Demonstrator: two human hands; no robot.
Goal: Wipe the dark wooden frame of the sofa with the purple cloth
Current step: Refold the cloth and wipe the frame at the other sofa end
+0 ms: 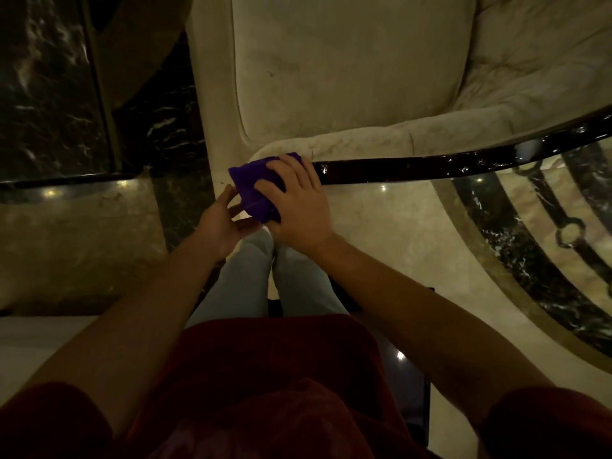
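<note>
At frame centre, our right hand [294,200] presses the folded purple cloth [255,190] flat onto the left end of the dark wooden frame [414,168], palm spread for pressure. Our left hand [222,223], open, steadies the cloth's edge.

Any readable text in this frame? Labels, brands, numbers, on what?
None readable.
purple cloth, under the right hand: plain, no tag or print showing.
dark wooden frame: only glare spots, no lettering.
cream sofa cushion: no label visible.
marble floor: inlaid pattern and veining only, no writing.
red shirt: dim, no print to be made out.
</note>
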